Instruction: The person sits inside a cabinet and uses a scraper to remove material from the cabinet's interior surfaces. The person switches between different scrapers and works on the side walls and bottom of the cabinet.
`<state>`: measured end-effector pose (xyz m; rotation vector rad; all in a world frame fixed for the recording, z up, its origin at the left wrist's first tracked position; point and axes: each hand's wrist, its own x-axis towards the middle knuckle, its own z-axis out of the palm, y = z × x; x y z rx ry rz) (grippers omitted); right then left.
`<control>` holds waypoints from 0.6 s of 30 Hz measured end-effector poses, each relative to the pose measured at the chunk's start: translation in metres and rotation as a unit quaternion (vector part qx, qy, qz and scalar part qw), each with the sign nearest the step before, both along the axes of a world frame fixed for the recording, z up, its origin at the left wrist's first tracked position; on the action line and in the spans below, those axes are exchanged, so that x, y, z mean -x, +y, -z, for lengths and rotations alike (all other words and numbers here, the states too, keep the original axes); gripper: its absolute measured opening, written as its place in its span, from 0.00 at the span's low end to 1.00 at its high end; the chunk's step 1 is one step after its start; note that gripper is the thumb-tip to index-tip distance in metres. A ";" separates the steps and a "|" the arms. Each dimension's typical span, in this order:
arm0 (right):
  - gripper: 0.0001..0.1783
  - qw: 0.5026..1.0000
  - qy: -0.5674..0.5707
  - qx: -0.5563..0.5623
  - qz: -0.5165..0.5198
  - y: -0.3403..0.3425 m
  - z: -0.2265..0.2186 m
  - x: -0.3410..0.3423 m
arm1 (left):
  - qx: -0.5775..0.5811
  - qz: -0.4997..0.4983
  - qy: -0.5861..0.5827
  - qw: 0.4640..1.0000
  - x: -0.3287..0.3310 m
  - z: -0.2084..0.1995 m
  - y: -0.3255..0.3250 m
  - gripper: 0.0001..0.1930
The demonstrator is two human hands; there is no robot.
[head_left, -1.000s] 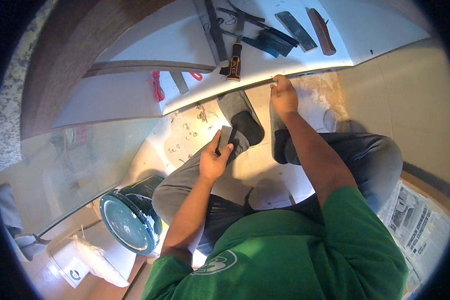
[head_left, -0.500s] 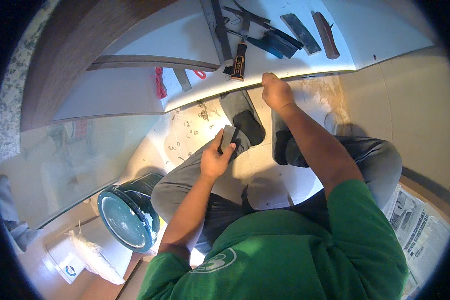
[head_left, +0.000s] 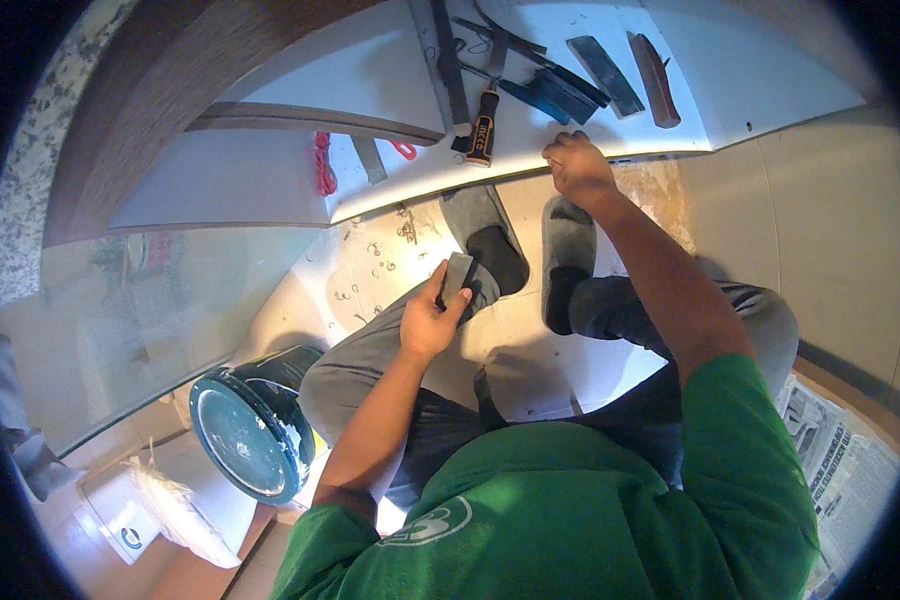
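Observation:
In my left hand [head_left: 432, 325] is a small grey rectangular block [head_left: 458, 272], with the thumb on one side and the fingers on the other, above my left shin. My right hand [head_left: 582, 172] hangs at the front edge of the white shelf [head_left: 420, 185], its fingers curled together; whatever they hold, if anything, does not show. Beyond that hand lie a dark brush-like tool [head_left: 562, 95], a black-and-orange handled chisel-like tool [head_left: 482, 128], a grey flat bar [head_left: 606, 76] and a reddish-brown folding-type handle [head_left: 653, 80].
Pink cord [head_left: 324, 165] and a flat metal strip [head_left: 368, 160] lie on the shelf's left. Dark curled shavings [head_left: 375, 250] dot the floor. A dark green bucket [head_left: 245, 440] and a white container [head_left: 120, 520] stand at left; newspapers [head_left: 835, 460] lie at right.
My right hand has shifted rightward and slightly farther along the shelf edge, turning so its curled fingers show more. The right slipper is more exposed. My left hand keeps its grip on the block.

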<state>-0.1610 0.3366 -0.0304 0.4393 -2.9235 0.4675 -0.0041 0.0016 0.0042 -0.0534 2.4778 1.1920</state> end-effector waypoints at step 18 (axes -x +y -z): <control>0.16 0.996 0.049 0.067 0.043 0.003 0.011 -0.010 | 0.026 0.004 0.023 0.999 -0.001 0.000 0.002 0.37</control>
